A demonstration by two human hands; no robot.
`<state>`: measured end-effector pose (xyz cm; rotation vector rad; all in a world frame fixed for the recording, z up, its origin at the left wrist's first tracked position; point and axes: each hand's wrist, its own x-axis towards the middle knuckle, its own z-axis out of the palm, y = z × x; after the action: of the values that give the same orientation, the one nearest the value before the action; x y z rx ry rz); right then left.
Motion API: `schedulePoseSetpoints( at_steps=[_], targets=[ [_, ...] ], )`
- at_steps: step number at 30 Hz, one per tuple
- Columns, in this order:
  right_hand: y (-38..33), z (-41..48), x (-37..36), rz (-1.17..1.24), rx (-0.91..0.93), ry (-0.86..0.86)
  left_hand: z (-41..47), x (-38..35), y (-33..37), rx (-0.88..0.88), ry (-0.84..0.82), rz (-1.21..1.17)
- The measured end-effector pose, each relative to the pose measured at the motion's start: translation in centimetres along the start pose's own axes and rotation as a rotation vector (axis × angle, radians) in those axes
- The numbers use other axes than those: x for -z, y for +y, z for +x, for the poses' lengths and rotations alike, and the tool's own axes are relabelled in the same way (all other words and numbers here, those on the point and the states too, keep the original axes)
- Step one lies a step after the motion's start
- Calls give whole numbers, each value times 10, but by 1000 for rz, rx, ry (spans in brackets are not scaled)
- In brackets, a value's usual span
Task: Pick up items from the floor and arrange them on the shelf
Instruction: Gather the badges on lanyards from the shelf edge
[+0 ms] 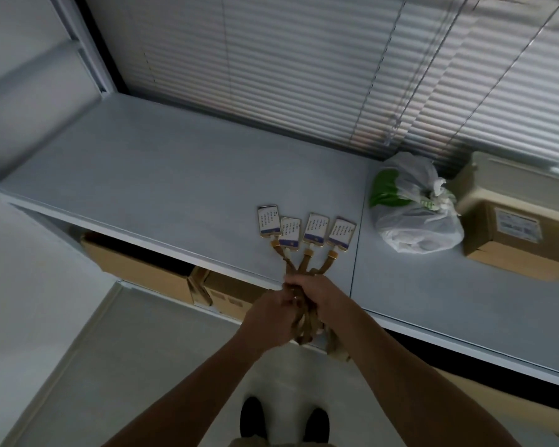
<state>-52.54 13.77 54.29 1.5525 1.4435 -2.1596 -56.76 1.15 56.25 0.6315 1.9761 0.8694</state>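
Several badge cards with white and blue faces lie fanned out side by side on the grey shelf top, near its front edge. Their tan lanyard straps run back over the edge into a bundle. My left hand and my right hand are both closed around that bundle just in front of the shelf edge. Loose strap loops hang below my hands.
A tied white and green plastic bag sits on the shelf to the right of the badges, with a cardboard box beside it. More cardboard boxes stand in the compartment under the shelf top. Window blinds rise behind.
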Motion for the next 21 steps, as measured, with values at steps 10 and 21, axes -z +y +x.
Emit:
schedulePoseSetpoints(
  at_steps=[10, 21],
  targets=[
    [-33, -43, 39, -527, 208, -34, 44, 31, -19, -207, 276, 281],
    [-131, -140, 87, -1074, 280, -129, 76, 6, 86, -448, -355, 231]
  ],
)
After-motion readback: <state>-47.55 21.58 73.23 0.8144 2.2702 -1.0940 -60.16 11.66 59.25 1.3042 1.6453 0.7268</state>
